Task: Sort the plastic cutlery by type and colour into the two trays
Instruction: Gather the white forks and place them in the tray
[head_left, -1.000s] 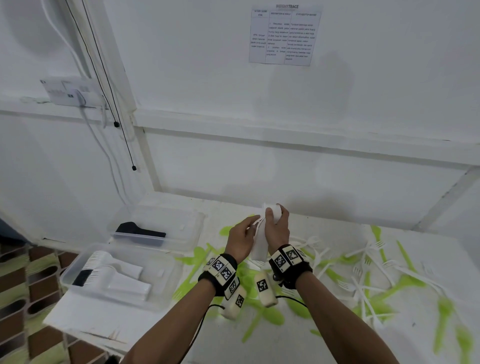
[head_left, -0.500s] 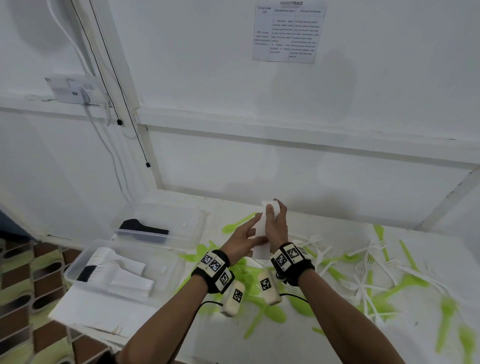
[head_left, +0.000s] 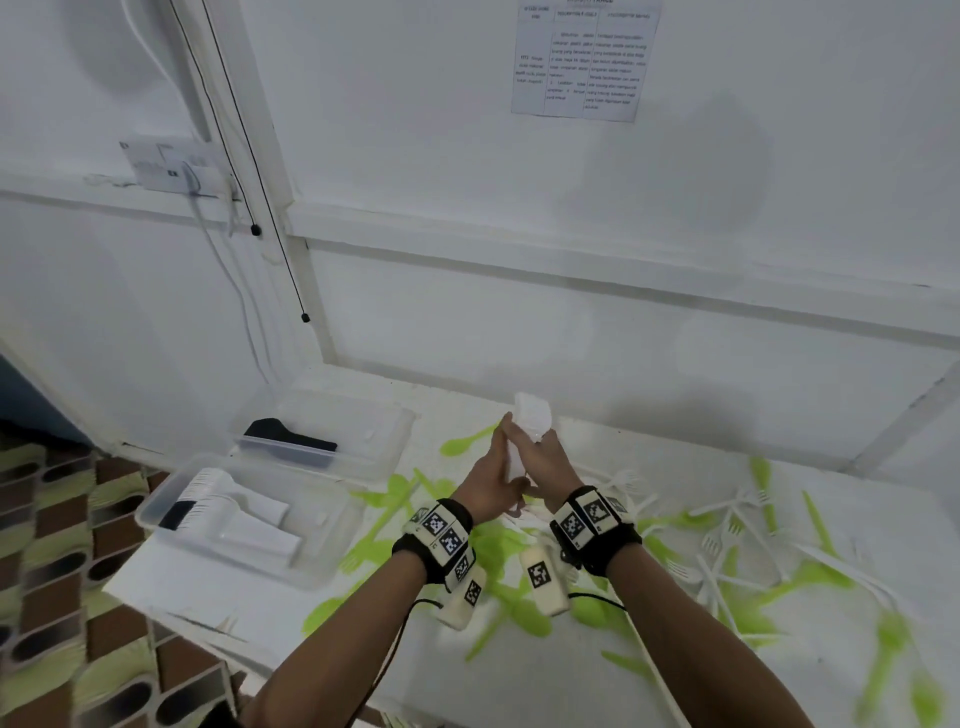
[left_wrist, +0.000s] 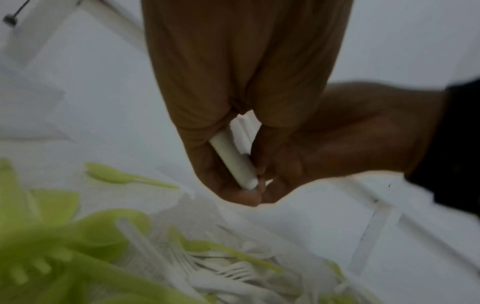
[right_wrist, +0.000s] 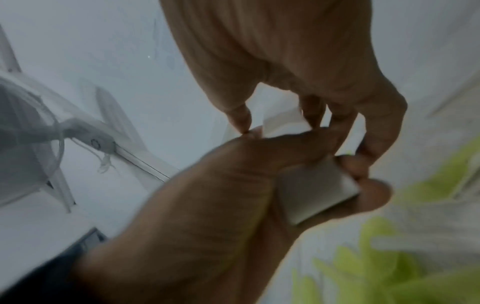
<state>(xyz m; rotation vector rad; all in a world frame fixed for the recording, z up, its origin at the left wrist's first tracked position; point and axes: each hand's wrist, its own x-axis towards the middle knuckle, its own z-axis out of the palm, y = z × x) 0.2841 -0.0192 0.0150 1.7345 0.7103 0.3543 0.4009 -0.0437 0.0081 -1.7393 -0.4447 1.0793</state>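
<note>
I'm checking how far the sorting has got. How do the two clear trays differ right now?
The near tray holds stacked white cutlery plus one dark piece; the far tray holds only a dark stack. The near tray sits at the table's front corner; the far tray lies by the wall. Both are clear, rectangular and hold no green pieces.

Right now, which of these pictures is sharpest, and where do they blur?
Head view: sharpest and brightest, though the green plastic cutlery smears at the right edge. Left wrist view: dim, the stack of white plastic cutlery fairly crisp, foreground green smeared. Right wrist view: dim and soft all over.
</note>
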